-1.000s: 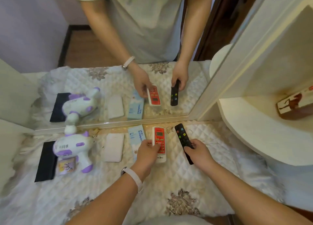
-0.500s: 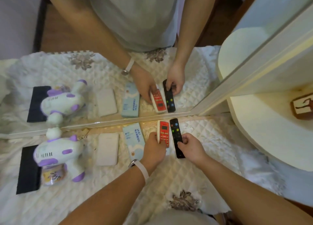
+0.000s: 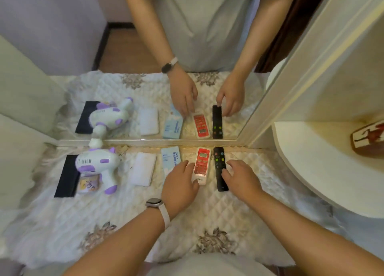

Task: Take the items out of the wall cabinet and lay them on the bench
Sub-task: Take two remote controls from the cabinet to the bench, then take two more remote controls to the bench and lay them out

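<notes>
red remote (image 3: 201,165) touches left hand (image 3: 180,185) | black remote (image 3: 219,168) touches right hand (image 3: 242,179) (both flat)

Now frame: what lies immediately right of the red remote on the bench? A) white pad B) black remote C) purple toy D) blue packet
B: the black remote lies alongside the red remote on its right; the blue packet is on its left.
</notes>
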`<state>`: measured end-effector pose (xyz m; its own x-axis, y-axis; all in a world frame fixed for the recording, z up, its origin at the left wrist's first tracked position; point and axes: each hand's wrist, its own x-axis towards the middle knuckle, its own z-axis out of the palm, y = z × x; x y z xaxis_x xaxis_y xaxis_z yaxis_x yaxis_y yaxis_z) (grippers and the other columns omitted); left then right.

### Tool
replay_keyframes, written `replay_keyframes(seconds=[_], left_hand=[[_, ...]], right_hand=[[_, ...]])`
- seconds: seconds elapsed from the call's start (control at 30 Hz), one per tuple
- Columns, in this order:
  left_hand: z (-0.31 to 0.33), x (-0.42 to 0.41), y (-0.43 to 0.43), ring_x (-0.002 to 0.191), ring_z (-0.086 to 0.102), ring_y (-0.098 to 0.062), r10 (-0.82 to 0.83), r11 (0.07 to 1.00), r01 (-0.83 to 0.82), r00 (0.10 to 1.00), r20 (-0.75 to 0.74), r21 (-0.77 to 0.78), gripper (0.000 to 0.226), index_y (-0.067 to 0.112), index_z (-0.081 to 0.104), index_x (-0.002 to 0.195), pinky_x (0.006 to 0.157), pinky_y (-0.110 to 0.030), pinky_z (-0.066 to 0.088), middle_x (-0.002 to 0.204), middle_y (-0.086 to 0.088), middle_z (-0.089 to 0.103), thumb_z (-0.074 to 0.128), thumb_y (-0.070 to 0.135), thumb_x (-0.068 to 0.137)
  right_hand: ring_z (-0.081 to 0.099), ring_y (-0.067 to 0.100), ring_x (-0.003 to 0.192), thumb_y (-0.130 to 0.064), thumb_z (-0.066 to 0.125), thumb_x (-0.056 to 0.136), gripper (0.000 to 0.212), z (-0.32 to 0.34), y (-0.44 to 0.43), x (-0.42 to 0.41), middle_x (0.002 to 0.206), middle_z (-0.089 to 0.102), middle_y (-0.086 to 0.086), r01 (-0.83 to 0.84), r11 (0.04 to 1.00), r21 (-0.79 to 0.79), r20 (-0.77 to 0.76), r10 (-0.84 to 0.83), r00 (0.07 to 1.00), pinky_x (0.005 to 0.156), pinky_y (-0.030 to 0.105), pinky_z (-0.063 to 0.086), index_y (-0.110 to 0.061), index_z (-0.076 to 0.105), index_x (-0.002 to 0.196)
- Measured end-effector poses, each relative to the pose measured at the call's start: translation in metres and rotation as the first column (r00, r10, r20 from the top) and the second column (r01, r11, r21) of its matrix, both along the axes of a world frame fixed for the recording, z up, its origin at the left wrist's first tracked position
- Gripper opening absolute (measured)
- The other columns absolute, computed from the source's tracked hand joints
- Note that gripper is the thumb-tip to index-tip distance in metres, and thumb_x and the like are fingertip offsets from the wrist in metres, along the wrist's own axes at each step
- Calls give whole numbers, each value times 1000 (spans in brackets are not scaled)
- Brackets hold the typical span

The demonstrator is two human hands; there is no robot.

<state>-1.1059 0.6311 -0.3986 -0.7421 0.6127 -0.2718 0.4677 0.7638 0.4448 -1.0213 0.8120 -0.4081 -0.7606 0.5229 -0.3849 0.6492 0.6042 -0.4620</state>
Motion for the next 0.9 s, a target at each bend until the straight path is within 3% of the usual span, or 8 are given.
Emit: replay_keyframes(seconds=[0.17, 0.3, 0.43, 0.63, 0.77, 0.9], left_hand=[[28, 13, -31, 100, 63, -30, -19, 995, -8, 965, -262, -99, 47, 12, 61, 119, 77, -41, 54, 116, -10, 64, 66, 31, 76], [51, 34, -59, 111, 59, -32, -14, 982, -66, 910, -414, -179, 43, 15, 61, 116, 87, -46, 50, 120, -10, 63, 55, 35, 78], [64, 64, -94, 119, 55, -33, 97, 957, -215, 869, -485, -194, 44, 15, 61, 119, 93, -48, 48, 127, -11, 61, 51, 38, 82], [87, 121, -163, 124, 53, -35, 371, 842, -516, 765, -526, -157, 47, 15, 62, 122, 98, -52, 45, 132, -12, 59, 50, 38, 84], [108, 162, -212, 124, 53, -34, 481, 749, -653, 652, -586, -112, 45, 13, 62, 123, 99, -48, 43, 132, -13, 59, 55, 36, 85], [126, 207, -261, 126, 50, -30, 557, 660, -748, 546, -626, -65, 46, 15, 60, 125, 103, -45, 38, 133, -9, 57, 52, 38, 87]], right_hand=[[52, 19, 111, -51, 43, 94, 46, 24, -6, 3, 123, 58, 0, -352, 927, 129, -58, 361, 931, 91, 38, 46, -21, 56, 126], [45, 19, 124, -53, 43, 94, 55, 41, -23, -1, 137, 52, -3, -555, 802, 220, -115, 586, 802, 101, 36, 38, -22, 49, 138], [49, 25, 120, -53, 38, 90, 57, 56, -56, -8, 133, 56, 2, -712, 645, 277, -175, 763, 623, 98, 39, 40, -20, 54, 134], [53, 28, 118, -54, 37, 86, 61, 85, -126, -17, 130, 59, 4, -822, 476, 313, -300, 871, 390, 94, 45, 44, -17, 60, 129], [59, 29, 107, -49, 46, 85, 51, 110, -180, -12, 118, 65, 6, -856, 340, 390, -354, 913, 202, 83, 42, 49, -15, 65, 117], [60, 31, 104, -46, 49, 86, 47, 134, -241, 4, 117, 65, 8, -858, 204, 472, -370, 929, 17, 83, 41, 48, -13, 65, 116]])
